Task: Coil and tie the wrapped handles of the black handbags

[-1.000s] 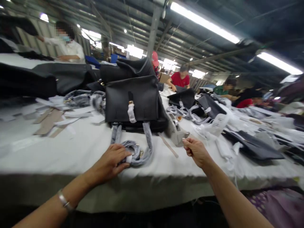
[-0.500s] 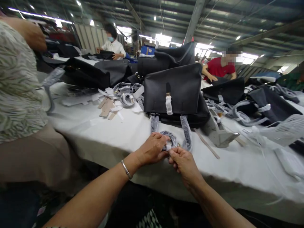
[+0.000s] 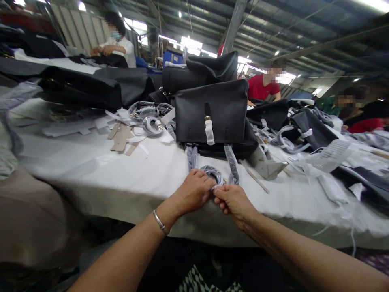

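A black leather handbag (image 3: 212, 109) stands upright on the white-covered table (image 3: 127, 174), its clasp wrapped in white paper. Its handles, wrapped in grey foam sheet, hang down toward me and end in a coiled wrapped strap (image 3: 214, 173) at the table's front edge. My left hand (image 3: 193, 190) is closed on this strap from the left. My right hand (image 3: 232, 200) pinches the same strap from the right, fingertips meeting those of the left. A bracelet circles my left wrist.
More black bags (image 3: 91, 87) and wrapped straps (image 3: 152, 119) lie behind and to the left, with cardboard pieces (image 3: 121, 138) and paper scraps. A grey tool (image 3: 269, 164) sits right of the bag. Several other people work at the far tables; a person's clothing (image 3: 27, 219) is close on my left.
My right hand came from right of the bag to the strap and now pinches it beside my left hand. The view swung left, then partly back.
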`<state>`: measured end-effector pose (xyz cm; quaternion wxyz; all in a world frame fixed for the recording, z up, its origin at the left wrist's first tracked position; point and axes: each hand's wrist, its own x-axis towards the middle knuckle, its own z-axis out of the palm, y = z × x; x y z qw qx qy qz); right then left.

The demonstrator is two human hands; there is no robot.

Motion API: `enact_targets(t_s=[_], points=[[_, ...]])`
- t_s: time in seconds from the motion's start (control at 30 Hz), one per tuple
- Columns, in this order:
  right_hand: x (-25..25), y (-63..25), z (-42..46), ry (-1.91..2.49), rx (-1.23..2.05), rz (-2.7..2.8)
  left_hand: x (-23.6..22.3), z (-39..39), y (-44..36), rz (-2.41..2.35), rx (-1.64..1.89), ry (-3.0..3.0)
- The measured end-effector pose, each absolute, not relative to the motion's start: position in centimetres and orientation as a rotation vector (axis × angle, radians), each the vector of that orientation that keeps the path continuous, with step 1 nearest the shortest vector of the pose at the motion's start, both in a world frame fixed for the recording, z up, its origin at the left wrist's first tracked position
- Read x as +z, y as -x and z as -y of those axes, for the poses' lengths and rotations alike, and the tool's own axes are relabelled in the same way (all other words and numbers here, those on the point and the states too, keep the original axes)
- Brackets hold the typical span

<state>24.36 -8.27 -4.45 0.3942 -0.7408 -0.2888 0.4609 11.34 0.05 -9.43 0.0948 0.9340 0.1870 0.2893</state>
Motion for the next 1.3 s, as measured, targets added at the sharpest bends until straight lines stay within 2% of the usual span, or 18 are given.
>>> enact_targets(t_s=[0.27, 0.47, 0.6, 0.73, 1.03, 1.3], points=[[-4.5, -22.6, 10.3, 1.662, 1.186, 0.446, -9.4, -0.1, -11.3, -0.552, 0.846, -2.767], [-5.3, -23.7, 10.5, 1.711, 1.201, 0.428, -9.2, -0.2, -11.4, -0.522, 0.81, -2.811], [-5.1, -24.6, 10.2, 1.724, 1.334, 0.471, -9.1, -0.3, -11.3, -0.5, 0.763, -2.868], [-4.8, -24.8, 10.1, 1.718, 1.365, 0.523, -9.2, -0.6, -11.3, -0.509, 0.788, -2.738], [-3.6, -24.1, 8.5, 1.678, 1.123, 0.889, -8.5, -1.5, -10.8, -0.556, 0.86, -2.023], [-4.7, -25.3, 6.3, 1.649, 0.706, 1.361, -8.6, -2.7, -10.0, -0.518, 0.835, -1.929]])
